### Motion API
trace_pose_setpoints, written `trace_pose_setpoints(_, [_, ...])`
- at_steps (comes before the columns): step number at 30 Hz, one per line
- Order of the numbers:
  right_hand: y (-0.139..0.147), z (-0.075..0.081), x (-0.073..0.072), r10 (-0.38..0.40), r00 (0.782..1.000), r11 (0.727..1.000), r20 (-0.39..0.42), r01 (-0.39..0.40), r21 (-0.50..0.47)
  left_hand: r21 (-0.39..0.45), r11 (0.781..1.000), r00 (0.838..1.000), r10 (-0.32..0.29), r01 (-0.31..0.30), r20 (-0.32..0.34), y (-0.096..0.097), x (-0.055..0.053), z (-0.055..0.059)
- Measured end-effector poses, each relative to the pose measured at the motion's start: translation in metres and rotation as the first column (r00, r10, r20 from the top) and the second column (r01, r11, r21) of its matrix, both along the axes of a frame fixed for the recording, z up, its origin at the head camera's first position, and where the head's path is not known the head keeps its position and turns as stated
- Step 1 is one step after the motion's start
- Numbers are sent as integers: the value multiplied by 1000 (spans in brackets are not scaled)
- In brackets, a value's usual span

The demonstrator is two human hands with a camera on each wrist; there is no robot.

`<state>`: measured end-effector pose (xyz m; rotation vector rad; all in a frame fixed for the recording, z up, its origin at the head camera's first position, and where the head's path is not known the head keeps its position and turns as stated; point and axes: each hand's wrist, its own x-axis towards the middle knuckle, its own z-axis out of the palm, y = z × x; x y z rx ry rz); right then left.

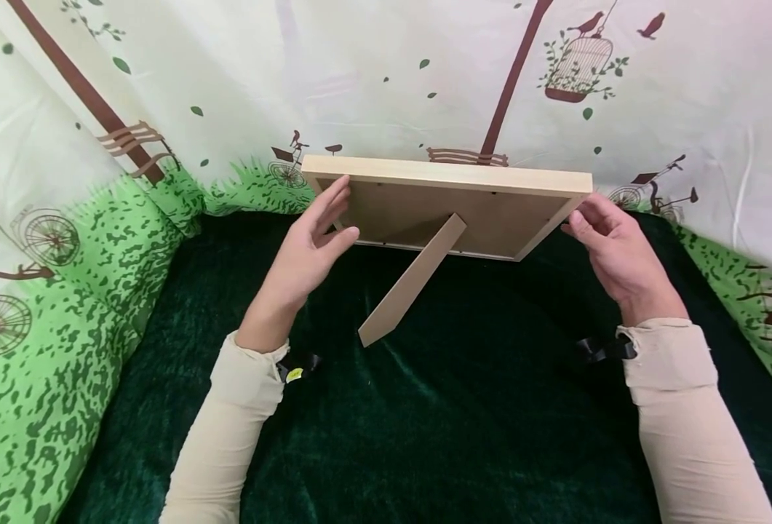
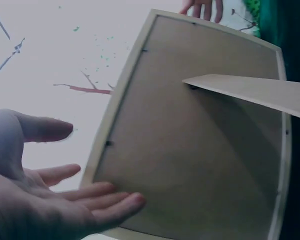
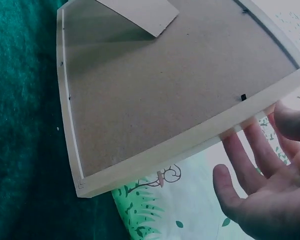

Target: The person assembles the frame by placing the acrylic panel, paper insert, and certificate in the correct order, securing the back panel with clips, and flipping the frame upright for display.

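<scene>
A picture frame (image 1: pixel 447 175) with a pale wooden border stands on the dark green cloth, its brown backing board (image 2: pixel 180 130) turned towards me. From the middle of the board a flat support leg (image 1: pixel 415 280) slants out and down to the left. My left hand (image 1: pixel 307 251) is beside the frame's left side, fingers extended near the border and thumb apart from it. At the opposite side is my right hand (image 1: pixel 618 247), palm facing in. Its fingertips (image 3: pixel 235 137) reach the outer edge in the right wrist view, the fingers loosely spread.
Dark green velvety cloth (image 1: pixel 490 415) covers the surface under the frame. Behind it and along both sides hangs a white curtain (image 1: pixel 359 80) printed with grass, leaves, benches and bicycles. Black straps (image 1: pixel 605 349) show at the sleeve cuffs.
</scene>
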<state>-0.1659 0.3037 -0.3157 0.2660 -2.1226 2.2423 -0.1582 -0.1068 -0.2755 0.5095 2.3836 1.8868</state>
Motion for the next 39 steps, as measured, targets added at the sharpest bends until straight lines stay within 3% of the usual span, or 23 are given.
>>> trace_pose_setpoints(8, [6, 1, 5, 95, 995, 995, -22, -95, 26, 72, 993, 996, -88, 88, -2, 7, -8, -11])
trace_pose_setpoints(14, [12, 5, 9, 147, 989, 980, -32, -141, 139, 59, 989, 990, -137, 138, -10, 13, -9, -15])
trace_pose_setpoints(19, [13, 9, 12, 193, 980, 947, -53, -171, 271, 41, 988, 989, -146, 147, -24, 19, -10, -17])
trace_pose_setpoints(24, [10, 15, 18, 171, 984, 877, -42, -133, 462, 3, 998, 995, -66, 66, -71, 27, -13, -13])
trace_pose_setpoints(27, [8, 18, 22, 162, 986, 844, -49, -113, 525, -27, 1000, 993, -14, 11, -116, 34, -14, -8])
trace_pose_setpoints(33, [5, 22, 27, 251, 966, 843, -62, -186, 505, -92, 990, 986, 90, -104, -142, 49, -17, 1])
trace_pose_setpoints(39, [-2, 25, 30, 297, 952, 797, -78, -202, 569, -81, 986, 984, 137, -147, -112, 54, -21, 1])
